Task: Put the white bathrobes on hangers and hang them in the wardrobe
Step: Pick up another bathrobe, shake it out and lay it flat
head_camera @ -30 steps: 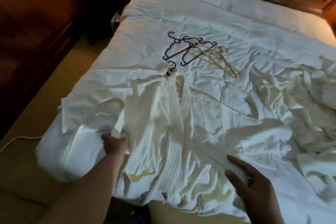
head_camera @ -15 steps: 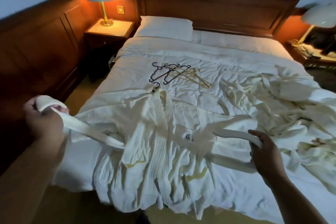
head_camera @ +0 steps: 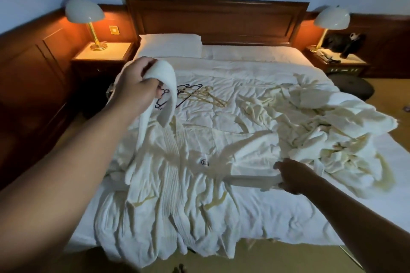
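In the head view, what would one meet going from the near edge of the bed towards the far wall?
The spread bathrobe → hangers → pillow → headboard.

One white bathrobe (head_camera: 168, 184) lies spread front-up on the bed (head_camera: 255, 68), hem over the foot edge, belt (head_camera: 168, 86) partly lifted; a second bathrobe (head_camera: 321, 135) lies crumpled to its right; black and cream hangers (head_camera: 199, 95) sit piled beyond the collar.

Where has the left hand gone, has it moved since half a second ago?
Yes. The left hand, gripping the belt, moved right and away, from beyond the left edge of the bed to just beside the black hangers.
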The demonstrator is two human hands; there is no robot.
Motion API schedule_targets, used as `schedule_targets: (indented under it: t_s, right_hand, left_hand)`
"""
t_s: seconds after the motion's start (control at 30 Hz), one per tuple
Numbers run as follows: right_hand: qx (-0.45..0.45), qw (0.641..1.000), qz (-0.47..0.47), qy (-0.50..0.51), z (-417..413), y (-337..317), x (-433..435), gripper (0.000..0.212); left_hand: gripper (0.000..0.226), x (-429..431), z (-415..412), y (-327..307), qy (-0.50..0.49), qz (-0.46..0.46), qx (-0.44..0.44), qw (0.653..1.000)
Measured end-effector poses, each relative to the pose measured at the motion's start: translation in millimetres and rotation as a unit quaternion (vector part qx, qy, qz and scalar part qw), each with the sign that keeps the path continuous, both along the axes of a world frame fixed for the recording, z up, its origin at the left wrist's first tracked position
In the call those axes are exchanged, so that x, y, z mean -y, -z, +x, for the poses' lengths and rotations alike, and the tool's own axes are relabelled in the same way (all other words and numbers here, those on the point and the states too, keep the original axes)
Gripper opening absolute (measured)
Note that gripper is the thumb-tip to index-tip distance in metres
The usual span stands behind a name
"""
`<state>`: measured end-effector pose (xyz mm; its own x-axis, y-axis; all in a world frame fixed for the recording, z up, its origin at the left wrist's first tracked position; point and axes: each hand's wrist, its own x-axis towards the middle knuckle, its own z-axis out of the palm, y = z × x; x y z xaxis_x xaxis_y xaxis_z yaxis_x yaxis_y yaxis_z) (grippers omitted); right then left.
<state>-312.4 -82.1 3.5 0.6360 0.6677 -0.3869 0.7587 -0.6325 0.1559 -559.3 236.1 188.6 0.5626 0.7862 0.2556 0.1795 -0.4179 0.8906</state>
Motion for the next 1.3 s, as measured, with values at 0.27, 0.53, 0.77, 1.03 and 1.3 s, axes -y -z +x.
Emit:
schedule_targets:
  t_s: [0.27,0.53,0.77,1.03,1.3]
  right_hand:
    - [0.019,0.991,-0.069,0.110,31.8,24.1,9.1,0.024]
    - [-0.251,0.796,0.332,0.439,63.7,24.3,-1.4,0.031]
    - [-0.332,0.652,0.412,0.543,122.3,24.5,16.5,0.020]
    - [-0.330,0.686,0.427,0.489,186.0,-7.1,38.4,0.022]
    - [-0.317,0.712,0.479,0.405,238.6,-70.1,49.0,0.019]
  left_hand:
    - [0.030,35.4,81.9,12.6,0.131,0.086,-0.033,0.987]
    - [0.027,55.6,136.9,34.9,0.166,0.118,-0.072,0.976]
    - [0.021,60.1,156.2,104.8,0.111,0.050,-0.163,0.979]
    - [0.027,81.5,159.9,171.8,-0.003,-0.025,-0.191,0.981]
    - [0.028,96.3,147.9,149.8,-0.111,-0.059,-0.107,0.986]
